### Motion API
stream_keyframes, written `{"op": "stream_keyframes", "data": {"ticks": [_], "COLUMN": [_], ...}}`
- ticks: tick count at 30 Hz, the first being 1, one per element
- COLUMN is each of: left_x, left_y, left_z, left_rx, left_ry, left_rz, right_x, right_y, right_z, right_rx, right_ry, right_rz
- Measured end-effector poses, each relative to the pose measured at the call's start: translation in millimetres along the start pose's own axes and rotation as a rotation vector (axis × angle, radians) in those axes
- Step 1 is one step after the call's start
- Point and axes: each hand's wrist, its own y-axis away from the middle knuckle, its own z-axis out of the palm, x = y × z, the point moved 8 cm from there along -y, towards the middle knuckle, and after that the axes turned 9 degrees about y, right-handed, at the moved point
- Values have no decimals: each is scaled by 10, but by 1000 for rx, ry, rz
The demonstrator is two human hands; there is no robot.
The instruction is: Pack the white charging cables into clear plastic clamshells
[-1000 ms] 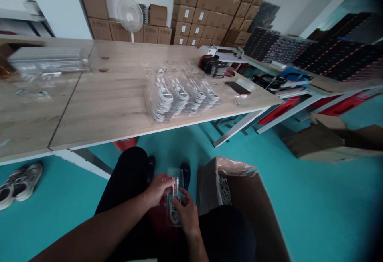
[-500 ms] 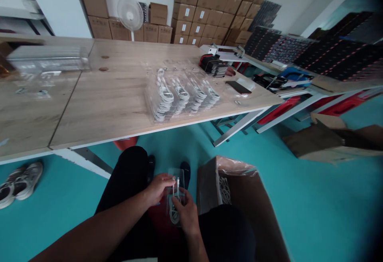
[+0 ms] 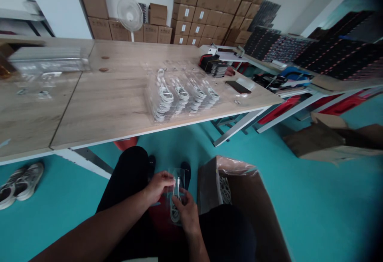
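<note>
1 held pack point(image 3: 177, 183), 4 pack rows point(image 3: 183, 94), 1 fan point(image 3: 129, 14), 2 sneakers point(image 3: 18, 184).

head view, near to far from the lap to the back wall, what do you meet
clear cable pack → table edge → rows of packed white cables → stacked cardboard boxes

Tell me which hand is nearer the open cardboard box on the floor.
Right. The right hand is just beside the box; the left hand is farther off, across the cable pack.

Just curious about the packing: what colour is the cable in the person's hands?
White; the cable shows best in the head view, inside a clear pack.
</note>
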Motion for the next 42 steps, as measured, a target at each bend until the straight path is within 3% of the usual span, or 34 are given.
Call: {"op": "stream_keyframes", "data": {"ticks": [9,19,25,28,31,33,36,40,42], "left_x": [-90,-75,-113,-121,-138,-144,-132,-135,-130], "left_y": [5,46,-14,-11,8,23,45,76,89], "left_z": [-69,-37,-76,-59,-29,-15,5,49,67], "left_rx": [71,122,89,42,9,6,11,-2,-9], "left_ry": [-14,-86,10,45,74,78,93,117,121], "left_rz": [-18,8,-21,-34,-58,-72,-71,-91,-94], "right_x": [38,50,86,-1,-237,-341,-404,-425,-399], "right_y": [-32,-79,-121,-85,24,69,110,146,140], "right_z": [-9,23,49,-99,-181,-108,-4,22,-3], "right_rx": [39,87,15,193,372,332,254,263,267], "right_ry": [43,167,122,283,547,663,792,943,898], "right_rz": [59,-17,4,-93,-292,-384,-409,-315,-240]}}
